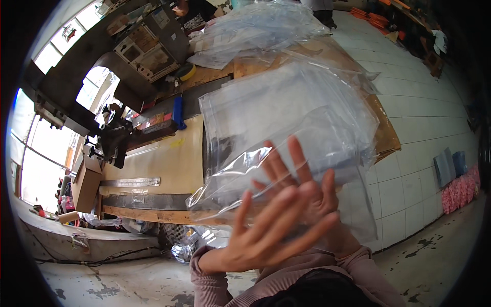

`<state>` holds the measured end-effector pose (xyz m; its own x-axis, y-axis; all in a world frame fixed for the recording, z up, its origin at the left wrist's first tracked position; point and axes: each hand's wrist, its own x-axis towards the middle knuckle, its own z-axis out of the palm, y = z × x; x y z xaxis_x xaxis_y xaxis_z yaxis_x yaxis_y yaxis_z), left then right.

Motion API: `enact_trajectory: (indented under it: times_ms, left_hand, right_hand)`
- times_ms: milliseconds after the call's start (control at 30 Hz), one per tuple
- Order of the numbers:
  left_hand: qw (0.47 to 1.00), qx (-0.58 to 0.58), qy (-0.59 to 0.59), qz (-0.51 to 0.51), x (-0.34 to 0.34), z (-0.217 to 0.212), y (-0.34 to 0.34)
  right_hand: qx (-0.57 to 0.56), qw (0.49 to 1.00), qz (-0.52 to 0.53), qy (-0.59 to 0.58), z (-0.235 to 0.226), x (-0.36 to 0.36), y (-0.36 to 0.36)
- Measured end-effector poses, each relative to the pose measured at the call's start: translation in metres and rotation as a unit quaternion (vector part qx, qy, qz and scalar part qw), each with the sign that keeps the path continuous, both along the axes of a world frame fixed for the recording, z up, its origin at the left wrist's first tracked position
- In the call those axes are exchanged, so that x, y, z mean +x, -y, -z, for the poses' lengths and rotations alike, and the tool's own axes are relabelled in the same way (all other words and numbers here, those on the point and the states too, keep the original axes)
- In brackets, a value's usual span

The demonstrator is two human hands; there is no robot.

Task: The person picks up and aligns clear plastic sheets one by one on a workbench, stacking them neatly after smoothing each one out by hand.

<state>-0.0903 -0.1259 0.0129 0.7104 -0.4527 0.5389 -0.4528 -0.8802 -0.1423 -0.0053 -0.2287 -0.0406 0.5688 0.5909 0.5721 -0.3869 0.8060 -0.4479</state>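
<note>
Right hand [319, 198] part-hidden behind left hand [266, 241]; far person [319, 7] cut off

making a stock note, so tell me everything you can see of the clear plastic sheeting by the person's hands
The clear plastic sheeting looks like thin, glossy, flexible film, faintly bluish-grey, in overlapping layers. Layered edges show along its left side; the near part is wrinkled, with bright glare streaks. It lies spread across the table, and its near right corner shows against the floor tiles. The left hand and right hand overlap its near part in view; contact is unclear.
</note>
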Motion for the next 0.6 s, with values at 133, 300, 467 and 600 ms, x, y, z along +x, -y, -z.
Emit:
enact_trajectory:
  times_ms: [133,300,467,600]
  left_hand:
    - [0.991,0.092,0.089,0.046,0.053,0.037,0.041]
    - [0.987,0.097,0.127,-0.007,0.075,0.079,0.028]
    - [0.979,0.144,0.134,-0.054,0.07,0.08,0.015]
    - [0.975,0.156,0.113,-0.114,0.063,0.07,0.013]
  right_hand:
    - [0.122,0.98,-0.154,0.024,0.007,0.025,0.003]
    - [-0.024,0.995,-0.065,-0.066,0.014,0.06,0.054]
    - [0.15,0.983,-0.077,-0.071,0.022,0.065,0.029]
    - [0.059,0.985,-0.111,-0.117,0.009,0.053,0.032]
